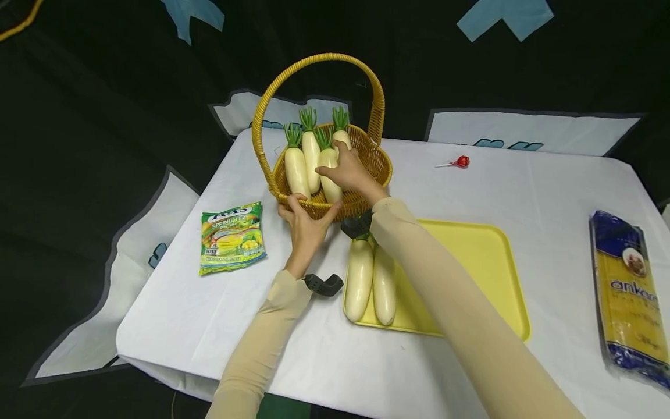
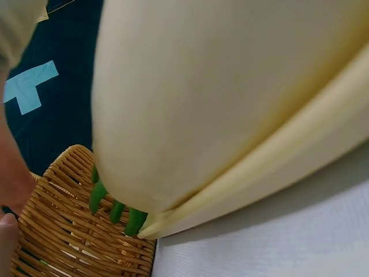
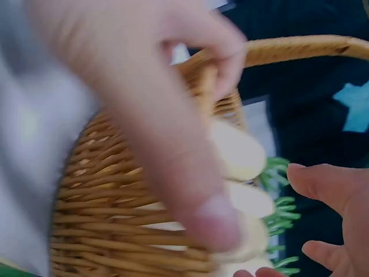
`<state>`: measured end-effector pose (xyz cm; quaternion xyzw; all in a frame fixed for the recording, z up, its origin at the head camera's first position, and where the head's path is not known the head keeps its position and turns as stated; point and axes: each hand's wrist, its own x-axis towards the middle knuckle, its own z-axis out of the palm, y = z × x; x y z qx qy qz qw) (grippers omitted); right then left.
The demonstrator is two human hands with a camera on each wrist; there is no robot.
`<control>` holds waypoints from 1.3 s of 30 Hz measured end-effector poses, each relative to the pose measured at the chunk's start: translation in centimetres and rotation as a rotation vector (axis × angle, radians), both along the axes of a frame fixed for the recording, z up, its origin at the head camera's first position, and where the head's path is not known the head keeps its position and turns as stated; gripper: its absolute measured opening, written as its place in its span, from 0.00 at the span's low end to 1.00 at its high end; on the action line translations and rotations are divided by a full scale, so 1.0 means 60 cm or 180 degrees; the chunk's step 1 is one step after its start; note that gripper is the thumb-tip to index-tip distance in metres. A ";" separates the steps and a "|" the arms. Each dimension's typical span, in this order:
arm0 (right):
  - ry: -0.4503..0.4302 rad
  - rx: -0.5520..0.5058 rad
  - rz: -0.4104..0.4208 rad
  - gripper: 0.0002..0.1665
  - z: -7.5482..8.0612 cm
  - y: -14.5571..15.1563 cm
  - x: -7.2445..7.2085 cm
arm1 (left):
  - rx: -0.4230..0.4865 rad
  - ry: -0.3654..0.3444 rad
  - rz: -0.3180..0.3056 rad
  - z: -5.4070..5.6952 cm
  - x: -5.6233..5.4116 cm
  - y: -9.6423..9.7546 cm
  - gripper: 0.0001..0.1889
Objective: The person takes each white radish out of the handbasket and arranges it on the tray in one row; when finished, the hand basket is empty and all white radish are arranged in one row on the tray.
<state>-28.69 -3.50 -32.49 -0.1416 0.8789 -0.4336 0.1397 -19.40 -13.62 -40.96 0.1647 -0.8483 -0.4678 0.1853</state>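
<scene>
The white-covered table (image 1: 180, 317) spreads beneath both your hands and to either side of them. On it, right at your grip, stands the wicker basket (image 1: 380, 162), its tall arched handle rising beyond your fingers. Nearer to you than your right hand (image 1: 348, 170), and partly under that forearm, lies the yellow tray (image 1: 492, 270). Well off to the right of the same hand is a blue-and-yellow packet (image 1: 630, 291). Just left of your left hand (image 1: 309, 234) lies a green SPRING TEA bag (image 1: 232, 240).

That left hand has hold of the basket's near rim, with the thumb outside the weave and a finger hooked over the edge. Your right hand is over the basket with thumb and fingers spread well apart, closed round nothing; whether its fingertips touch the radishes, you can't tell.

Four white radishes (image 1: 296, 173) lean in the basket, between your left hand and the far rim, leafy green tops pointing away from you. Two more radishes (image 1: 359, 279) lie side by side on the tray's left part, below your right wrist, their tops toward the basket. Smallest is the red lollipop (image 1: 460, 162), well to the right of your right hand, its stick pointing back toward it.
</scene>
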 end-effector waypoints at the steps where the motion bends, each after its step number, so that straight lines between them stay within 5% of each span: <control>1: -0.0002 0.0011 -0.0007 0.47 -0.006 -0.001 -0.001 | 0.0004 -0.0006 -0.0008 0.000 0.000 0.000 0.39; 10: -0.0087 0.0288 -0.0246 0.49 -0.045 -0.003 -0.009 | 0.0015 -0.0038 -0.0051 0.001 -0.002 0.006 0.40; 23: 0.0186 0.0629 -0.0201 0.57 -0.059 -0.016 -0.005 | 0.0083 -0.0070 -0.0007 0.001 0.001 0.001 0.40; 39: 0.0212 0.0446 -0.0039 0.56 -0.066 -0.012 -0.007 | 0.0036 -0.0040 0.0016 -0.002 0.000 -0.002 0.40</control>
